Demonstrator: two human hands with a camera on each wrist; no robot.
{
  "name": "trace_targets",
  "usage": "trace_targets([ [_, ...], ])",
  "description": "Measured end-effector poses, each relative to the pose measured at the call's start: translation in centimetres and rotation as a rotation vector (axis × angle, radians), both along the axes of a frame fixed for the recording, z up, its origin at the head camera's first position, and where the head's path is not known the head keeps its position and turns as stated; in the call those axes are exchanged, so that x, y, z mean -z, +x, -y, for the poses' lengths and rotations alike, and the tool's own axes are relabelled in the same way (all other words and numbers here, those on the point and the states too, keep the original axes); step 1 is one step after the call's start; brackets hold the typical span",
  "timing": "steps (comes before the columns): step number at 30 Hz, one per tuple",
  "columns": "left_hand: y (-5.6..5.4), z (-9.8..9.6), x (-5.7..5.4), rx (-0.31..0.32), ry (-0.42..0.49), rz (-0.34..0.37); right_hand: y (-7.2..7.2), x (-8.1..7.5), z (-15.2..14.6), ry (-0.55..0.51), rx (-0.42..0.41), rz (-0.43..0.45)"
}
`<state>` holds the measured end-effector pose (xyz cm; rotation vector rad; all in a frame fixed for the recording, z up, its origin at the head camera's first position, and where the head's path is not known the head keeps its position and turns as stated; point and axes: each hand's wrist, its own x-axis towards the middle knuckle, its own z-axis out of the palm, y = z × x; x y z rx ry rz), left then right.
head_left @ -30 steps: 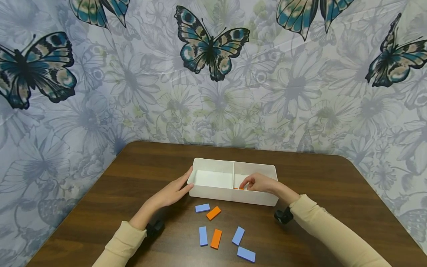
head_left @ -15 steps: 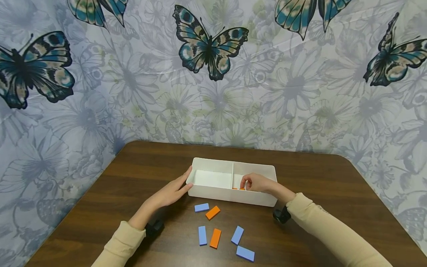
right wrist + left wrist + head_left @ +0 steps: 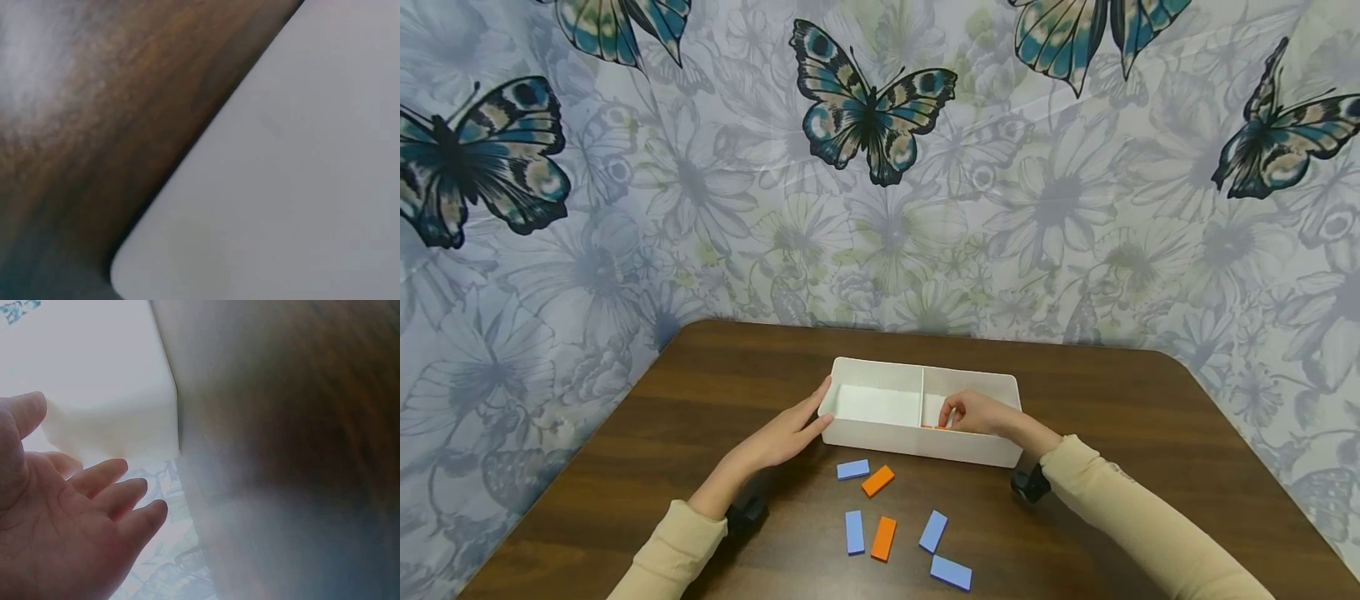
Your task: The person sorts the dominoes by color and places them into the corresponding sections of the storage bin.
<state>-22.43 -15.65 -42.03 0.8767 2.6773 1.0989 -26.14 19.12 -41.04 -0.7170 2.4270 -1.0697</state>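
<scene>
A white two-compartment box (image 3: 880, 435) stands on the wooden table. My left hand (image 3: 786, 433) rests against its left end, fingers fairly straight; the left wrist view shows the palm and fingers (image 3: 115, 497) beside the white wall. My right hand (image 3: 981, 412) reaches over the front wall into the right compartment. Its curled fingertips pinch a small orange block (image 3: 941, 427), mostly hidden by the front wall. A sliver of another orange piece (image 3: 927, 427) shows by the divider. Only the box's outer wall (image 3: 269, 175) and table appear in the right wrist view.
In front of the box lie two orange blocks (image 3: 883, 538) (image 3: 877, 481) and several blue blocks (image 3: 951, 572) on the table (image 3: 1075, 533). The left compartment's floor (image 3: 876, 406) shows bare white. A butterfly-patterned cloth (image 3: 880, 250) hangs behind the table.
The right hand's fingertips, with the orange block, shift slightly inside the right compartment, moving left toward the divider. The left hand stays against the box, and the loose blocks keep their places.
</scene>
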Motion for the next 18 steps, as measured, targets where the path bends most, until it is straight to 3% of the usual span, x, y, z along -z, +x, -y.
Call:
trace_targets([
  [11,0.13,0.00,-0.14,-0.005,0.003,0.003,-0.31,0.18,-0.29,-0.055,-0.011,0.088],
  [18,0.17,0.00,-0.20,0.000,0.002,0.012,-0.37,0.07,-0.38,-0.106,0.051,0.228],
])
